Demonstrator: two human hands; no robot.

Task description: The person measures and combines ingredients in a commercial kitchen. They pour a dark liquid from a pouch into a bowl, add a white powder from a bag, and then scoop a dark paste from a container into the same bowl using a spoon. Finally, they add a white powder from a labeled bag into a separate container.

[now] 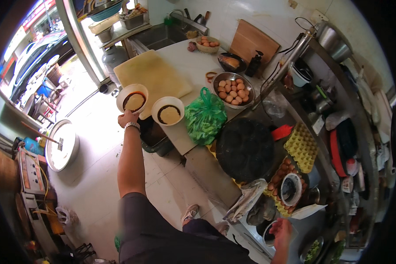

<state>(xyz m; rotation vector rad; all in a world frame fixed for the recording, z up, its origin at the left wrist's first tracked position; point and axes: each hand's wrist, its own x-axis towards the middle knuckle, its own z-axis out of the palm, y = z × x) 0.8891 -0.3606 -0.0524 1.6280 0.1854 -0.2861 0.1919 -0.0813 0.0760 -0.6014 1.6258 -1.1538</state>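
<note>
My left hand (128, 119), with a metal watch on its wrist, grips the rim of a white bowl (121, 95) that holds dark sauce and a pale round piece of food. A second white bowl (181, 110) with similar contents stands to its right, at the edge of the worktop. At the lower right my right hand (278, 227) is over a small round container (267, 243) with dark contents; whether its fingers hold anything cannot be told. A tied green plastic bag (206, 115) of leafy greens sits right of the second bowl.
A yellowish cutting board (155, 72) lies behind the bowls. Brown eggs fill a metal bowl (214, 86) near a black pump bottle (254, 64). A round black moulded pan (246, 150) stands by egg trays (300, 147). A large metal basin (75, 145) is on the left.
</note>
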